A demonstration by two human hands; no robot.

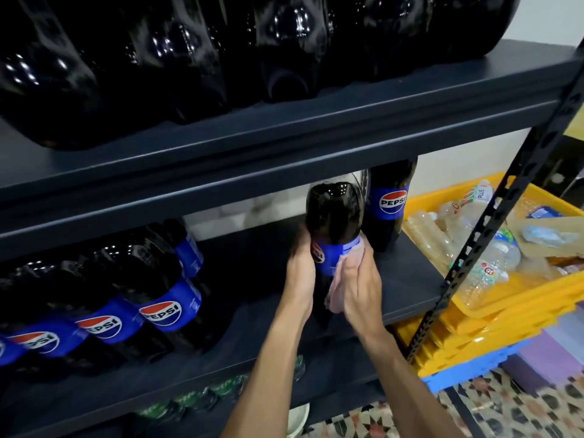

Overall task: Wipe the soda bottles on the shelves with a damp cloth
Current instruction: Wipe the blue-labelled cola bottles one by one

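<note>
A dark Pepsi bottle with a blue label is lifted over the middle shelf, bottom end up and tilted toward me. My left hand grips its left side at the label. My right hand holds a pink cloth against the bottle's right side. A second Pepsi bottle stands upright just behind, at the shelf's right end. A row of several Pepsi bottles fills the left of the same shelf.
Large dark bottles crowd the top shelf. Green-capped bottles sit on the shelf below. A perforated black upright post stands at the right. Beyond it, stacked yellow crates hold empty clear plastic bottles.
</note>
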